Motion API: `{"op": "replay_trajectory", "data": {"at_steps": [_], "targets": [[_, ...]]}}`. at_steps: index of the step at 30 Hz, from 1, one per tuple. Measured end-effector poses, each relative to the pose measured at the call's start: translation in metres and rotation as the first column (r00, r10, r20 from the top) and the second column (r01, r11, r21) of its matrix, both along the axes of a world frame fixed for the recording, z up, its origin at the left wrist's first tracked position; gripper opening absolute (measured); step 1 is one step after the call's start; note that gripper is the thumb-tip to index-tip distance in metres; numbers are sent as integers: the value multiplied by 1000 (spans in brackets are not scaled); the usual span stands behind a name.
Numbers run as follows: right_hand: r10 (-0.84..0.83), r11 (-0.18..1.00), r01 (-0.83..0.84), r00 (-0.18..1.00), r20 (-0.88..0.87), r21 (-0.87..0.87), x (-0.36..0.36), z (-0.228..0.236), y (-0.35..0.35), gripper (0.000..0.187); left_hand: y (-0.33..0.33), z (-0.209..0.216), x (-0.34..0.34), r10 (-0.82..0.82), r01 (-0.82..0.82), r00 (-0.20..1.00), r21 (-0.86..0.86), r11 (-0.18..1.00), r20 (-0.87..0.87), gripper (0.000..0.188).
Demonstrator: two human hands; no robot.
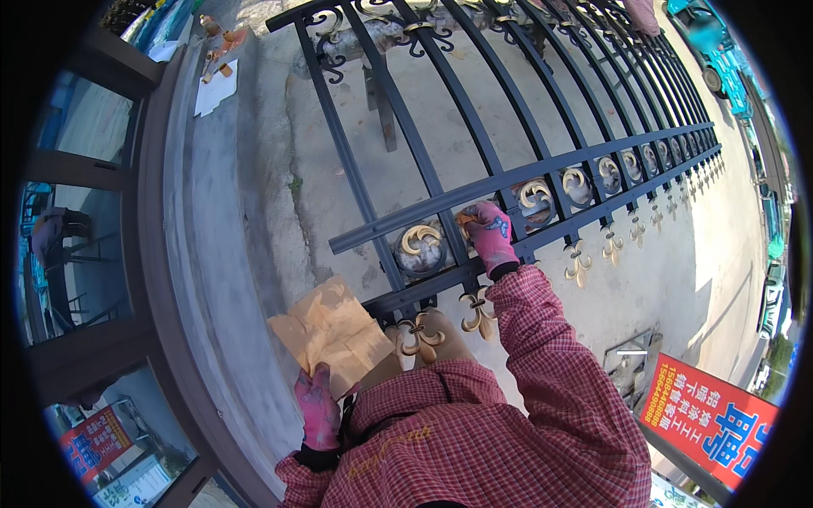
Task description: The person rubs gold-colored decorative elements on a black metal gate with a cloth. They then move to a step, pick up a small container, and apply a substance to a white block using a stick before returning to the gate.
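My left hand (pixel 318 411), in a pink glove, grips a creased sheet of brown paper (pixel 332 330) by its lower edge, left of the fence. My right hand (pixel 493 235), also gloved in pink, is closed at the ornamental band of a dark metal fence panel (pixel 389 222). A bit of brown shows at its fingertips; what it is, I cannot make out. The band has rings with gold crescent scrolls (pixel 421 240), one just left of this hand. Below the lower rail hang gold fleur-de-lis tips (pixel 478 316), close to my body.
A stone ledge (pixel 207 254) runs along the left beside dark-framed glass doors (pixel 76 254). On it lie a white sheet (pixel 217 90) and small brown containers (pixel 224 69). A red sign (pixel 711 419) stands lower right. Turquoise vehicles (pixel 720 59) are parked at the far right.
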State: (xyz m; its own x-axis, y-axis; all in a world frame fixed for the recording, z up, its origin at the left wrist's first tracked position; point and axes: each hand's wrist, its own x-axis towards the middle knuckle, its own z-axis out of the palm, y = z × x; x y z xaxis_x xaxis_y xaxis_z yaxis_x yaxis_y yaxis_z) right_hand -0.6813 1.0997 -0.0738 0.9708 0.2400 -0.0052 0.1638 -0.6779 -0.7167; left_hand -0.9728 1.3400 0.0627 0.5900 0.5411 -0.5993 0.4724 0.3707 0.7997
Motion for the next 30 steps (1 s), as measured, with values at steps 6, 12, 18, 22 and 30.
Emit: {"op": "replay_trajectory", "data": {"at_steps": [6, 12, 18, 22, 30], "targets": [[17, 996, -43, 951, -310, -75, -1, 7, -2, 27, -8, 3, 1, 149, -149, 988, 9, 989, -40, 33], [123, 988, -135, 983, -138, -81, 5, -2, -2, 22, -13, 0, 9, 135, -135, 990, 14, 991, -26, 32], [74, 991, -42, 964, -254, 129, 4, 11, -6, 26, -13, 0, 9, 117, -117, 993, 40, 992, -4, 33], [57, 990, -76, 987, -153, -122, 2, 13, -9, 25, -11, 0, 13, 130, -130, 992, 22, 991, -5, 34], [2, 955, 20, 997, 75, -297, 29, 7, -14, 21, -18, 10, 27, 145, -146, 989, -33, 989, -15, 36]]}}
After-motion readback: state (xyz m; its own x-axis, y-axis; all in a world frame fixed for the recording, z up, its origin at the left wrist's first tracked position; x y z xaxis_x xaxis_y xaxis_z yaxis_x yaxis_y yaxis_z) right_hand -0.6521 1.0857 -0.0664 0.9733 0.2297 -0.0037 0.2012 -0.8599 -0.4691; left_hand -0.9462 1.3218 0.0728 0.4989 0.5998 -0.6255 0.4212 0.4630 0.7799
